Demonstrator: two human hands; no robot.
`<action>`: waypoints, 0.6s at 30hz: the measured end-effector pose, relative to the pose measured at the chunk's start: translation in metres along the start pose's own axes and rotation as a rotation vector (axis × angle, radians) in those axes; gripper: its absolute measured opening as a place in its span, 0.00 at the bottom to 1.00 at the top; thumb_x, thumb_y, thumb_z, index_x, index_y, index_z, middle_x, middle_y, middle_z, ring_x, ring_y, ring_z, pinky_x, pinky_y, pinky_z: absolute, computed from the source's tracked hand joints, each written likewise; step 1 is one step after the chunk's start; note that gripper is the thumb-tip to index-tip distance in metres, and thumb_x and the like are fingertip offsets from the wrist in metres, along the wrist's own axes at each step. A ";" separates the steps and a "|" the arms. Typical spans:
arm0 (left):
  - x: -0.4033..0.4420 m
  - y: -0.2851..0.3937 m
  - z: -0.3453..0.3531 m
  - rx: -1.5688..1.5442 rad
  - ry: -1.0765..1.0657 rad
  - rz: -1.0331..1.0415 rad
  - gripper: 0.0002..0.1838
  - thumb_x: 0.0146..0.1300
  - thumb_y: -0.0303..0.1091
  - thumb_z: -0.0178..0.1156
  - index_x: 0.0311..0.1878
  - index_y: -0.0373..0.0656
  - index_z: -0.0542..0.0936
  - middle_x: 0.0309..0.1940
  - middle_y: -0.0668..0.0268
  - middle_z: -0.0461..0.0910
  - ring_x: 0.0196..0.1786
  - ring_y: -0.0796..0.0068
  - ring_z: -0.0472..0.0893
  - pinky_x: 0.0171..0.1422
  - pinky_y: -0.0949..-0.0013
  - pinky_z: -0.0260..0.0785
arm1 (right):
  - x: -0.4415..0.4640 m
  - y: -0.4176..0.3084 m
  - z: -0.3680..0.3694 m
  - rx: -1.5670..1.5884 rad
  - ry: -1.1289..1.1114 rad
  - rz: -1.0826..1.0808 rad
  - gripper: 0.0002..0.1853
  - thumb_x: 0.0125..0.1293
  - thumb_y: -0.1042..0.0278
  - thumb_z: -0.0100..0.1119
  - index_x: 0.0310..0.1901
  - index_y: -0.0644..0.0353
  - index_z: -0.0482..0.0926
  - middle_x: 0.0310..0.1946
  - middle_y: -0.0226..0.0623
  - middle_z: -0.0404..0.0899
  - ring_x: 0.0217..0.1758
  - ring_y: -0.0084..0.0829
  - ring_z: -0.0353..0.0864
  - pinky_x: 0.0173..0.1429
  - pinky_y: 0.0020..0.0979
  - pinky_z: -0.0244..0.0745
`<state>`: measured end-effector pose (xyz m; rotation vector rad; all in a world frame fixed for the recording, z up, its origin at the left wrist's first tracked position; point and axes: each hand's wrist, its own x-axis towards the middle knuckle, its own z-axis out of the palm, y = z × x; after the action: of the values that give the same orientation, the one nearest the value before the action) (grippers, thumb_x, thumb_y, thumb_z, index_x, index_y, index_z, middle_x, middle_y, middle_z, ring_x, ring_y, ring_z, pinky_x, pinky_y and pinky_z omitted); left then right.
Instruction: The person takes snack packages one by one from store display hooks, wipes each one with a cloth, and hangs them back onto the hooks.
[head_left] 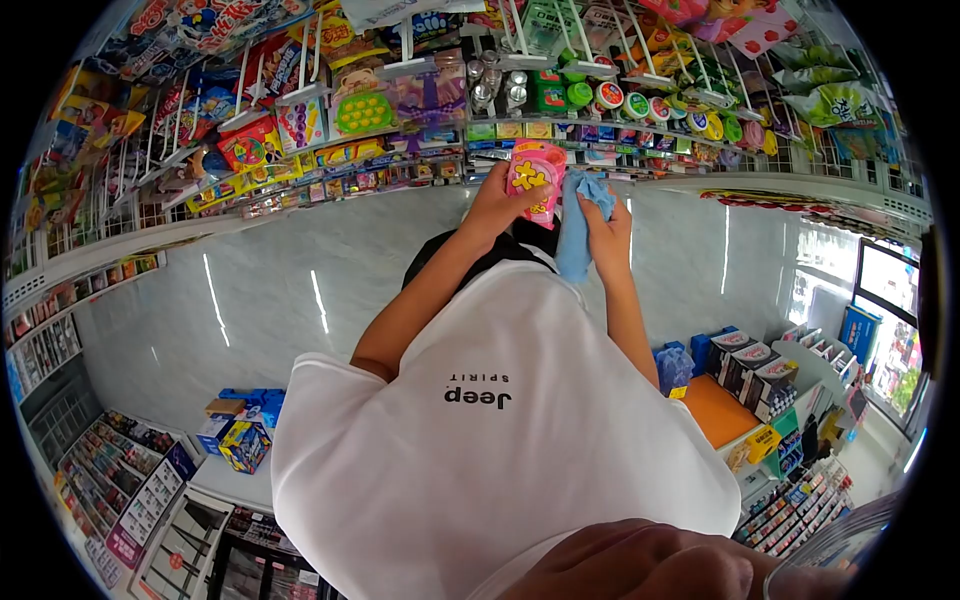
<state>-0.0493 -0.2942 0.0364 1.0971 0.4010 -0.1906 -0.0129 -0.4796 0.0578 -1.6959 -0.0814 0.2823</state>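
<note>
Pink pouch (541,165): glossy, flat, roughly rectangular, yellow-printed; upper centre of the frame.
Left grip (490,207): yours, pinching the pink pouch low on its left side, thumb across its front.
Blue cloth (573,240): soft, crumpled above, hanging in a long fold; just right of the pouch.
Right grip (608,232): yours, closed on the cloth's upper part.
Display rack (130,247): white-edged, across the frame's top.
</note>
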 end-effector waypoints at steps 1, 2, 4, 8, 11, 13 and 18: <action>0.004 -0.009 -0.003 -0.002 0.023 0.006 0.26 0.64 0.40 0.70 0.59 0.39 0.71 0.48 0.69 0.80 0.48 0.80 0.81 0.49 0.74 0.74 | 0.000 0.000 -0.001 0.045 -0.007 0.035 0.10 0.69 0.74 0.59 0.50 0.64 0.80 0.39 0.30 0.84 0.40 0.17 0.78 0.45 0.21 0.73; 0.008 -0.015 -0.005 -0.004 0.045 0.014 0.25 0.64 0.40 0.69 0.58 0.40 0.72 0.48 0.69 0.80 0.47 0.80 0.81 0.48 0.74 0.74 | 0.001 0.000 -0.002 0.090 -0.015 0.068 0.11 0.69 0.74 0.58 0.50 0.65 0.80 0.39 0.31 0.85 0.40 0.17 0.79 0.45 0.21 0.74; 0.011 -0.014 -0.007 -0.036 0.043 -0.010 0.23 0.67 0.41 0.67 0.57 0.40 0.73 0.47 0.69 0.81 0.46 0.81 0.81 0.47 0.74 0.73 | 0.003 0.000 -0.003 0.134 -0.015 0.085 0.11 0.69 0.74 0.58 0.51 0.65 0.80 0.40 0.33 0.85 0.39 0.19 0.81 0.44 0.22 0.74; 0.007 -0.005 -0.005 -0.084 0.069 -0.033 0.19 0.70 0.41 0.63 0.56 0.41 0.74 0.47 0.70 0.81 0.45 0.82 0.81 0.48 0.73 0.73 | 0.003 0.008 -0.007 0.123 0.002 0.037 0.12 0.69 0.75 0.58 0.52 0.66 0.79 0.39 0.35 0.86 0.40 0.21 0.83 0.44 0.22 0.76; 0.008 -0.010 -0.006 -0.107 0.059 0.004 0.19 0.70 0.41 0.63 0.57 0.41 0.75 0.47 0.70 0.81 0.46 0.83 0.80 0.49 0.73 0.72 | 0.002 0.007 -0.007 0.137 0.010 0.039 0.12 0.69 0.76 0.58 0.52 0.66 0.79 0.40 0.35 0.86 0.40 0.22 0.83 0.45 0.23 0.76; 0.007 -0.009 -0.004 -0.152 0.055 0.034 0.20 0.70 0.42 0.63 0.58 0.41 0.75 0.47 0.70 0.81 0.47 0.83 0.80 0.49 0.74 0.71 | 0.001 0.006 -0.007 0.142 0.016 0.044 0.12 0.69 0.76 0.58 0.52 0.66 0.79 0.40 0.35 0.86 0.41 0.22 0.83 0.46 0.23 0.76; 0.009 -0.007 -0.004 -0.188 0.083 0.080 0.18 0.70 0.40 0.62 0.57 0.41 0.75 0.47 0.70 0.81 0.47 0.83 0.79 0.50 0.75 0.70 | 0.001 0.009 -0.008 0.136 0.031 0.048 0.11 0.68 0.76 0.59 0.51 0.66 0.80 0.40 0.32 0.85 0.41 0.20 0.82 0.47 0.22 0.75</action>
<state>-0.0444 -0.2939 0.0254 0.9361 0.4392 -0.0362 -0.0114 -0.4888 0.0496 -1.5677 0.0019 0.2910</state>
